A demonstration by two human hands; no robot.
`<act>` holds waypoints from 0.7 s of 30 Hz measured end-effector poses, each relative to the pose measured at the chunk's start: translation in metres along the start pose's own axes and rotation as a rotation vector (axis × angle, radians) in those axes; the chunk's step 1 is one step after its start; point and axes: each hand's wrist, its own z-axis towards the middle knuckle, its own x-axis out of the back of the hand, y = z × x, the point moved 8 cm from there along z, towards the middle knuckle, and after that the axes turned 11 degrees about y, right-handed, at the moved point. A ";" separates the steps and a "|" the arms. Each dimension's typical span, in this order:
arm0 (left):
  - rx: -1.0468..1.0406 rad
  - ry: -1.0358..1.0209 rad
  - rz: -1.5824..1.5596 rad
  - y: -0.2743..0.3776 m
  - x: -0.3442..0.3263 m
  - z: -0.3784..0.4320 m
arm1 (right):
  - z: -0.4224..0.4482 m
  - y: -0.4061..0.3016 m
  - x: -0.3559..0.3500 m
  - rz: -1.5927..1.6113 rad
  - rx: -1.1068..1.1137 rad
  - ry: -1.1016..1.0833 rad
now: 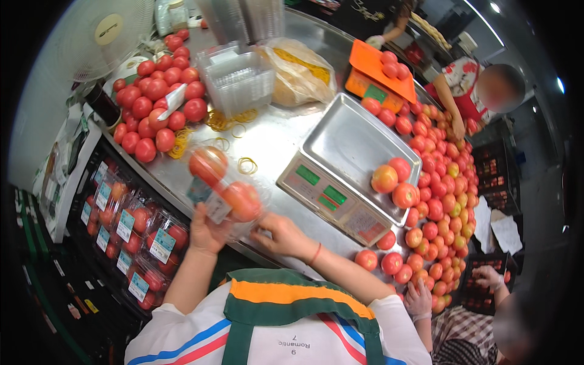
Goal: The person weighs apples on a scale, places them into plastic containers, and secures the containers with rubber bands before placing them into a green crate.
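Note:
My left hand [210,232] holds a clear plastic clamshell box [224,175] tilted above the near edge of the metal table, its fingers partly hidden beneath. Large red tomatoes [243,200] show through the plastic, and a printed label [218,207] is stuck on it. Motion blurs the box. My right hand [283,235] is at the box's near right corner with bent fingers; whether it grips the plastic cannot be made out. Loose yellow rubber bands [247,165] lie just beyond the box. To the right, a weighing scale [335,194] carries three tomatoes [397,180] on its steel pan.
A tomato pile [157,98] stands back left, beside stacked empty clamshells [239,77] and a bag of rubber bands [299,73]. Labelled packs [130,223] fill a black crate at left. More tomatoes [438,191] cover the right side, where co-workers' hands [417,299] reach in. An orange scale [378,80] stands behind.

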 end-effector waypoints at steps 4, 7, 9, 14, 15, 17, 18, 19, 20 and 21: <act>-0.249 -0.186 0.111 0.056 -0.007 -0.025 | 0.071 0.046 0.004 -0.580 0.220 0.107; -0.330 -0.178 0.188 0.061 -0.008 -0.031 | 0.105 0.074 0.004 -0.857 0.241 0.093; -0.226 -0.364 -0.062 0.050 -0.029 -0.040 | 0.112 0.079 0.003 -0.799 0.204 0.094; -0.236 0.064 0.120 0.036 -0.026 -0.041 | 0.111 0.076 0.025 -0.454 0.004 0.212; -0.238 0.063 0.118 0.036 -0.026 -0.038 | 0.110 0.071 0.027 -0.455 0.006 0.210; -0.194 -0.007 0.071 0.029 -0.021 -0.028 | 0.107 0.062 0.032 -0.476 -0.006 0.201; -0.140 -0.094 0.006 0.027 -0.025 -0.024 | 0.106 0.059 0.036 -0.477 -0.006 0.209; -0.081 -0.178 -0.056 0.024 -0.031 -0.020 | 0.103 0.056 0.041 -0.458 -0.011 0.231; -0.089 -0.206 -0.069 0.022 -0.035 -0.016 | 0.101 0.054 0.046 -0.439 -0.015 0.253; -0.110 -0.176 -0.038 0.021 -0.037 -0.014 | 0.098 0.052 0.049 -0.440 -0.017 0.262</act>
